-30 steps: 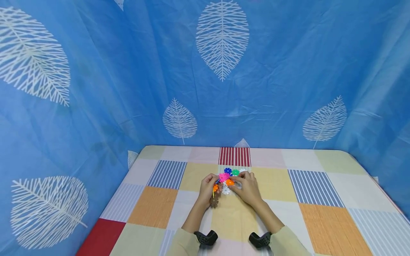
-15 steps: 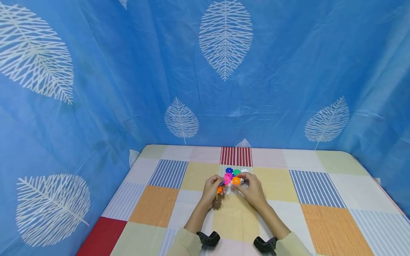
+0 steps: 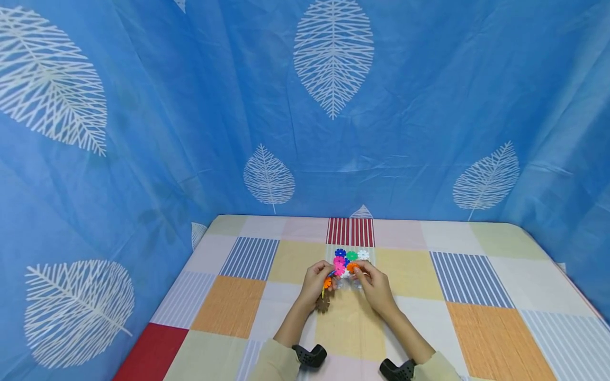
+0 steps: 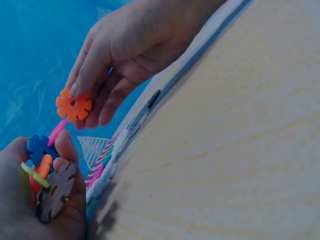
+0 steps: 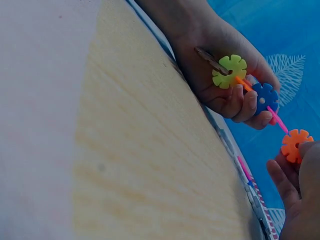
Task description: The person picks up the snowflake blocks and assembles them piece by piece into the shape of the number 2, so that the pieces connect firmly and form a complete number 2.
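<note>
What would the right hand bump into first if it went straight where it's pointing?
The orange disc in the right hand would likely meet the pink disc at the left hand first; depth is unclear.

The head view is looking forward and down across the table [image 3: 350, 330]; the wrist views, closer and tilted, are facing the curtain [image 4: 40, 60], sharing left hand [image 3: 312, 283], right hand [image 4: 120, 55] and orange disc [image 4: 81, 107].

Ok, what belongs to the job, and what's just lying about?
In the job:
- orange notched plastic disc (right hand)
- multicoloured chain of notched plastic discs (left hand)

Lying about, perhaps spares:
- blue disc, green disc, pink disc, white disc, all notched plastic
</note>
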